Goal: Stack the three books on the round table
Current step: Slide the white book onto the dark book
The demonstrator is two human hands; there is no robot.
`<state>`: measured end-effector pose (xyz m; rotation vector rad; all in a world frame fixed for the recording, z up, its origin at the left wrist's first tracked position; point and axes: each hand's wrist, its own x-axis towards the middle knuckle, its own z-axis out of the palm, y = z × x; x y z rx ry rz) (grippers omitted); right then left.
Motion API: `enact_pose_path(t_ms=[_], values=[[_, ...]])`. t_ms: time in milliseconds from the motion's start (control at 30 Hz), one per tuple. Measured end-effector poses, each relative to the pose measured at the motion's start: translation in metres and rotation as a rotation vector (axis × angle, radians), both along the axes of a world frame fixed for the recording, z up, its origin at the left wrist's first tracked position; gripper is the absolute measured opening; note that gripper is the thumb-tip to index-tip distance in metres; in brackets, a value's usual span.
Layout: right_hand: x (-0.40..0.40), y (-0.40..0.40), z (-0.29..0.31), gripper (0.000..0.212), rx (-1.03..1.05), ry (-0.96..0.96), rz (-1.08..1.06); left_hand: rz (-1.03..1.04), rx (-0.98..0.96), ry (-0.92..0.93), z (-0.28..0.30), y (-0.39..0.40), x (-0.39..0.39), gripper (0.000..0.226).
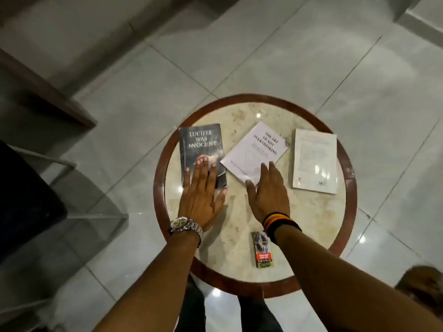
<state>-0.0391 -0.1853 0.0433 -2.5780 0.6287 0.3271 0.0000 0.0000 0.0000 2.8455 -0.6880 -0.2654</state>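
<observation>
- Pale glossy tiled floor [311, 56] surrounds round marble-topped table with dark wooden rim [348, 178].
- Three books lie flat, unstacked: dark grey paperback [201, 142] left, tilted white paperback [257, 149] centre, cream book [314, 161] right, apart.
- Small printed packet [262, 249] near front edge, between forearms.
- Left hand [201, 195], fingers spread, flat on dark paperback.
- Right hand [268, 195], fingers open, over white paperback's near corner.

Bare marble is left along the round table [318, 212] near edge, broken only by a small packet [263, 249]; narrow gaps are seen between dark book [201, 144], tilted white book [254, 152] and right-hand book [314, 161]; far rim clear.
</observation>
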Motion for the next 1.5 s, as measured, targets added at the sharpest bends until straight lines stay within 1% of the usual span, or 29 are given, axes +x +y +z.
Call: enact_pose_path(t_ms=[100,167,267,333,467,533,633,733,800,900,967,1033,1167,1233,1333,1433,1500], values=[[0.014,0.0,-0.02,0.068,0.093,-0.023,-0.246,0.18,0.018,0.046,-0.027,0.014,-0.011,0.081],[0.028,0.0,-0.022,0.071,0.14,-0.006,-0.446,0.299,0.023,0.067,-0.04,0.025,-0.022,0.081],[0.052,0.002,-0.017,0.086,0.267,0.078,-0.748,0.444,0.027,0.084,-0.055,0.036,-0.03,0.086],[0.069,0.001,-0.016,0.098,0.319,0.141,-0.872,0.497,0.028,0.064,-0.062,0.039,-0.031,0.086],[0.09,0.004,-0.03,0.106,0.332,0.177,-0.958,0.511,0.009,-0.017,-0.065,0.037,-0.034,0.084],[0.092,0.004,-0.037,0.108,0.335,0.167,-1.004,0.505,-0.001,-0.021,-0.067,0.038,-0.034,0.084],[0.09,0.001,-0.034,0.113,0.356,0.185,-1.017,0.504,0.016,-0.021,-0.067,0.039,-0.035,0.084],[0.089,-0.001,-0.031,0.109,0.438,0.147,-1.099,0.517,0.013,-0.004,-0.068,0.04,-0.033,0.084],[0.089,-0.002,-0.032,0.104,0.537,0.09,-1.166,0.516,0.024,0.004,-0.068,0.04,-0.033,0.084],[0.087,-0.005,-0.033,0.086,0.657,0.032,-1.2,0.518,0.028,0.009,-0.07,0.041,-0.032,0.084],[0.084,-0.008,-0.037,0.071,0.728,-0.015,-1.198,0.517,0.038,0.012,-0.07,0.041,-0.032,0.085],[0.082,-0.009,-0.039,0.056,0.759,-0.088,-1.18,0.513,0.053,0.013,-0.071,0.042,-0.031,0.086],[0.081,-0.006,-0.033,0.034,0.854,-0.207,-1.17,0.499,0.069,0.008,-0.071,0.042,-0.032,0.087],[0.082,0.002,-0.026,0.03,0.891,-0.215,-1.102,0.497,0.077,0.017,-0.071,0.042,-0.032,0.087],[0.084,0.018,-0.023,0.033,0.902,-0.172,-0.966,0.499,0.085,0.036,-0.07,0.042,-0.031,0.086],[0.088,0.033,-0.029,0.031,0.858,-0.106,-0.778,0.502,0.068,0.038,-0.07,0.042,-0.031,0.086],[0.093,0.039,-0.034,0.027,0.79,-0.057,-0.656,0.5,0.06,0.038,-0.069,0.042,-0.03,0.086]])
